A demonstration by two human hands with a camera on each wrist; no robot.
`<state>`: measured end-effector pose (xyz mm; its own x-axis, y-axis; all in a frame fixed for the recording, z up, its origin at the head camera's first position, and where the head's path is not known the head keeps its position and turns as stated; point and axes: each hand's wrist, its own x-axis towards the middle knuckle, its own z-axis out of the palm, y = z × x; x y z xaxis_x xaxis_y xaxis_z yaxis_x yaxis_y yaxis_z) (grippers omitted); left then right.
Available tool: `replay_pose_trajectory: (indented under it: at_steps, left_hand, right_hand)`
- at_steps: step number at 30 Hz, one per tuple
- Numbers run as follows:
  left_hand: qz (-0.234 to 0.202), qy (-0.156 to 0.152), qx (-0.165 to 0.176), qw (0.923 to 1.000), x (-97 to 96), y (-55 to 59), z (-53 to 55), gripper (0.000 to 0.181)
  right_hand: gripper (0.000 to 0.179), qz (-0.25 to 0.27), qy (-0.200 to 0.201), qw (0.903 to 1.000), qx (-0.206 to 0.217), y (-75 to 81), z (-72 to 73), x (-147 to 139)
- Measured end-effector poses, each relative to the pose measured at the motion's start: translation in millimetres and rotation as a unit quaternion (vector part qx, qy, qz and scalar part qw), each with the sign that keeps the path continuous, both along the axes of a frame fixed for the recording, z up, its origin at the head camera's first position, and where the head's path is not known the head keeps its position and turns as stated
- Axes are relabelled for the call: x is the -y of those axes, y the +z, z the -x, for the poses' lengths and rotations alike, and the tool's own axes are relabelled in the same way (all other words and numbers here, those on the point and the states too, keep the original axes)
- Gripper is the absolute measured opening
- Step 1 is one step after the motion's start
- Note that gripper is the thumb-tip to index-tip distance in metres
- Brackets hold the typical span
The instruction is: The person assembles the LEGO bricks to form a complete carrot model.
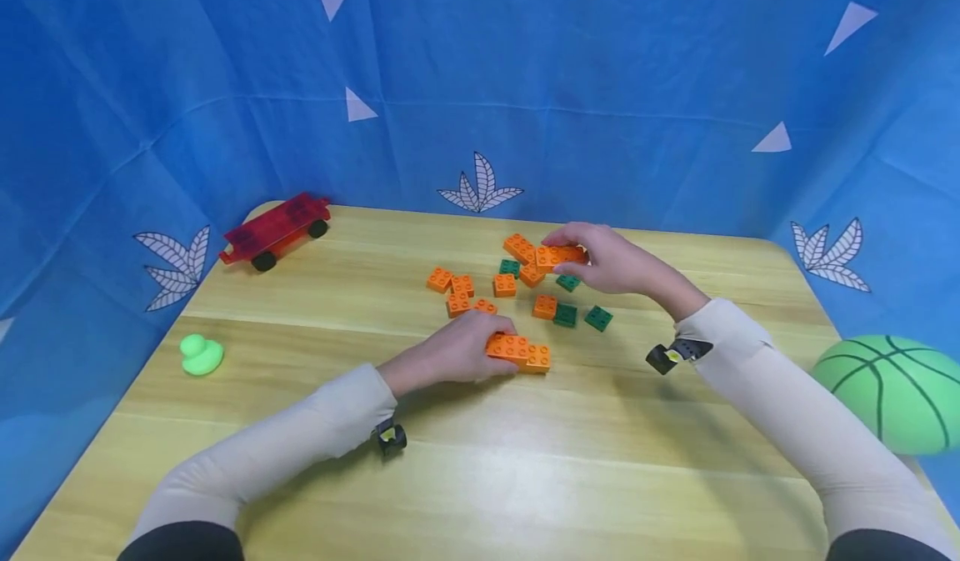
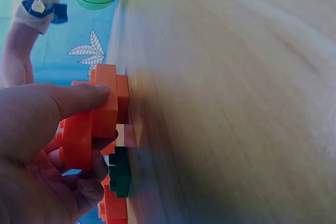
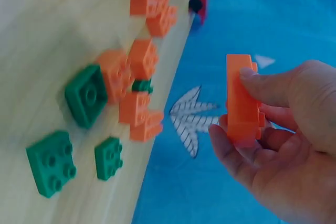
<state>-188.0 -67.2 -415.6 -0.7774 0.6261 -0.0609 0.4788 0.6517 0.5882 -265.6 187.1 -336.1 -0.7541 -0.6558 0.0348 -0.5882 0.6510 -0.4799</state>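
Note:
My left hand [image 1: 467, 348] grips joined orange toy bricks [image 1: 510, 348] low over the middle of the table. In the left wrist view, the thumb presses the side of these stepped bricks [image 2: 80, 137] and the fingers curl beneath. Farther back, my right hand [image 1: 613, 261] pinches a long orange brick [image 1: 553, 258] above the loose pile. The right wrist view shows this long brick [image 3: 240, 95] raised between thumb and fingers, its studs turned toward the palm. Loose orange bricks [image 1: 504, 285] and green bricks [image 1: 598, 318] lie scattered around both hands.
A red toy wagon [image 1: 277, 232] with black wheels stands at the back left. Near the left edge sits a green rubber duck [image 1: 201, 355]. A green ball [image 1: 892, 393] is at the right edge. Blue cloth [image 1: 600, 127] hangs behind the wooden table [image 1: 570, 461].

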Motion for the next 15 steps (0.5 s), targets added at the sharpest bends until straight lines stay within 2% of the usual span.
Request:
replay_pose_trajectory:
  at_steps: [6, 15]
  left_hand:
    - [-0.004, -0.004, 0.005, 1.0, 0.2, 0.5, 1.8, 0.027]
    - [0.01, -0.014, -0.017, 0.9997, 2.3, 1.8, 1.7, 0.029]
  right_hand:
    - [0.042, 0.014, 0.035, 0.9992, -0.01, 0.2, -29.0, -10.1]
    - [0.039, 0.017, 0.057, 0.9982, 0.007, -29.0, -64.4, -11.2]
